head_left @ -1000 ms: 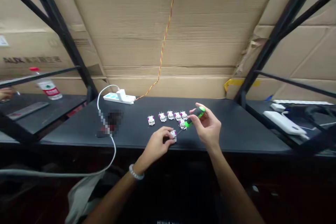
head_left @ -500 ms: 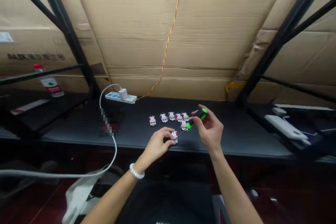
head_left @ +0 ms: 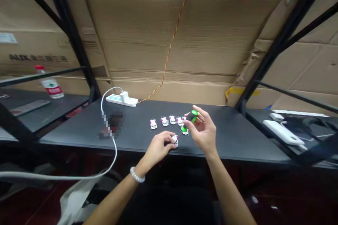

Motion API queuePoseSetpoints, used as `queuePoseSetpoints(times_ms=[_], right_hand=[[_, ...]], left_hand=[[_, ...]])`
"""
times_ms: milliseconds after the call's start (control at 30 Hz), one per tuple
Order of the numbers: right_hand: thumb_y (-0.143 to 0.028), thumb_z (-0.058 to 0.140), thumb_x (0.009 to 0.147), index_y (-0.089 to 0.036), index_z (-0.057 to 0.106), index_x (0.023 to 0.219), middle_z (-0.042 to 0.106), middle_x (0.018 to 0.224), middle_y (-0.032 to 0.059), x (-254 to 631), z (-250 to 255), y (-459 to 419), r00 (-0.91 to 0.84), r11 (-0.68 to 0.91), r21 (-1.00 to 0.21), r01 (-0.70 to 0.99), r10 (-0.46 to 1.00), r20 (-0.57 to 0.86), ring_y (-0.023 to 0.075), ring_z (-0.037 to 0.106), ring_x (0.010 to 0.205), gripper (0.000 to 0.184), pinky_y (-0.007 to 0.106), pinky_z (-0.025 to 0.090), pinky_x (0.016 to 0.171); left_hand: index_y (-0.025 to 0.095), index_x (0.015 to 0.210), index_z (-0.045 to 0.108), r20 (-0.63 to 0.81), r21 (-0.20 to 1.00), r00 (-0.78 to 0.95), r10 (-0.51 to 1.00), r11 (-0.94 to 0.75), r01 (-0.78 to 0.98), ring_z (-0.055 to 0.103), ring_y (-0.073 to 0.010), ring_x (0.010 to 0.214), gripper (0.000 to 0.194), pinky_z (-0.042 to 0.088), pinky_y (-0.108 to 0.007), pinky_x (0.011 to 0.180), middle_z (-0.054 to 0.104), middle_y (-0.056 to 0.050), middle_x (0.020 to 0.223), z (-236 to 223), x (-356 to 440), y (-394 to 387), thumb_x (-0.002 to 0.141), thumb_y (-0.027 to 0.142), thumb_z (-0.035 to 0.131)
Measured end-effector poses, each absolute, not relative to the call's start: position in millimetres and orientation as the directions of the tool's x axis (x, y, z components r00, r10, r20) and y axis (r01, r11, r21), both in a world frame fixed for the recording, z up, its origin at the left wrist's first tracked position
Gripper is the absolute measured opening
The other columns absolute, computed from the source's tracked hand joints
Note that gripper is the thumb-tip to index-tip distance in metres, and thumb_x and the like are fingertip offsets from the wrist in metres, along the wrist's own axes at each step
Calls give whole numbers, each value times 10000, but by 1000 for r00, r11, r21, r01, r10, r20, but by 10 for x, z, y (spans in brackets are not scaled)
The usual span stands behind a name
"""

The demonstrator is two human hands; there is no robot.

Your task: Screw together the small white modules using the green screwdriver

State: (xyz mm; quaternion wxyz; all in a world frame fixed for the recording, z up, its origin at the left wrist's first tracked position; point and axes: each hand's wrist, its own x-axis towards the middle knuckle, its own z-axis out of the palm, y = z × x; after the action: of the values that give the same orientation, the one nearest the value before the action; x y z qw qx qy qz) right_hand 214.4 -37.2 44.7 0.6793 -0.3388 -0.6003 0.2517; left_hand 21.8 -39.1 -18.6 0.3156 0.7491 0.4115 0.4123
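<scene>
Near the table's front edge, my left hand [head_left: 160, 146] pinches a small white part [head_left: 175, 141] between thumb and fingers. My right hand [head_left: 204, 130] is closed on a green and black screwdriver [head_left: 190, 121], whose thin shaft slants down to the left. The tip meets the white part or lies right at it; I cannot tell how deep. Beyond my hands lie several similar small white parts with purple sides, among them one at the left [head_left: 153, 123] and one in the middle [head_left: 172, 119]. The screwdriver and my right fingers partly cover the rightmost ones.
A white power strip [head_left: 126, 101] with a plug and white cable [head_left: 115, 147] lies at the back left of the black table [head_left: 237, 140]. Black metal posts [head_left: 76, 45] frame both sides. Cardboard [head_left: 142, 35] walls the back. A water bottle [head_left: 54, 89] stands far left.
The screwdriver has moved left and stands steeper, with my right hand shifted left and closer to the white part. My left hand keeps its hold. The camera view has shifted slightly.
</scene>
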Motion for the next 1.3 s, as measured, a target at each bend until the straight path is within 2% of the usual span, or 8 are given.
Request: queuePoseSetpoints(times_ms=[200,733,867,1000,1067,1133,1200,1300], right_hand=[[-362,913,830,-305,751,1316,814,1065,60,2061,549,-312,-29,646,-752,131,761,648,236,788,857,515,380,688,756],[-359,917,810,-294,735,1306,821,1049,58,2115,621,-280,-81,635,-767,87,772,630,252,804,914,532,369,681,757],[-332,780,936,-290,684,1404,806,1180,77,2150,693,-334,-186,662,-737,136,747,638,250,803,966,480,395,673,848],[-284,721,987,-288,664,1396,768,1334,89,2133,729,-349,-209,710,-687,154,703,680,257,766,1172,413,420,621,1041],[-303,752,976,-287,660,1369,774,1293,86,2107,717,-324,-194,711,-688,147,703,685,241,773,1105,404,397,638,979],[-336,821,929,-284,677,1326,780,1163,65,2084,703,-290,-179,729,-658,190,684,707,203,754,901,426,347,644,809],[-349,879,879,-282,708,1300,759,1071,44,2069,699,-267,-168,772,-570,281,624,763,171,683,771,459,316,602,695],[-333,857,906,-296,693,1394,747,1029,32,2057,706,-272,-191,818,-429,382,524,830,159,639,726,516,312,575,670]], left_hand=[[206,773,801,340,858,298,892,-424,290,772,-271,1135,118,631,-400,1022,800,-97,1239,-261,233,-350,820,99,817],[194,769,702,369,833,332,868,-467,296,774,-264,1127,176,635,-379,1003,793,-110,1262,-275,210,-361,848,37,700],[202,873,719,403,783,329,854,-508,359,766,-239,974,195,628,-369,936,795,-84,1139,-231,244,-409,830,18,669],[209,988,727,444,710,331,833,-552,438,733,-240,928,289,596,-359,883,767,-60,1020,-173,284,-467,816,-2,629],[207,934,707,452,695,336,827,-562,449,724,-238,945,264,581,-350,881,754,-62,1038,-162,298,-480,815,-7,610],[206,899,685,452,691,345,823,-568,447,715,-231,951,261,568,-342,883,742,-57,1039,-165,305,-482,806,-20,594],[203,874,664,448,695,345,825,-564,446,706,-224,955,249,554,-342,894,731,-51,1045,-175,307,-477,808,-24,588],[202,881,655,440,703,346,828,-558,440,694,-217,954,243,543,-338,898,718,-46,1052,-184,308,-473,813,-22,589]])
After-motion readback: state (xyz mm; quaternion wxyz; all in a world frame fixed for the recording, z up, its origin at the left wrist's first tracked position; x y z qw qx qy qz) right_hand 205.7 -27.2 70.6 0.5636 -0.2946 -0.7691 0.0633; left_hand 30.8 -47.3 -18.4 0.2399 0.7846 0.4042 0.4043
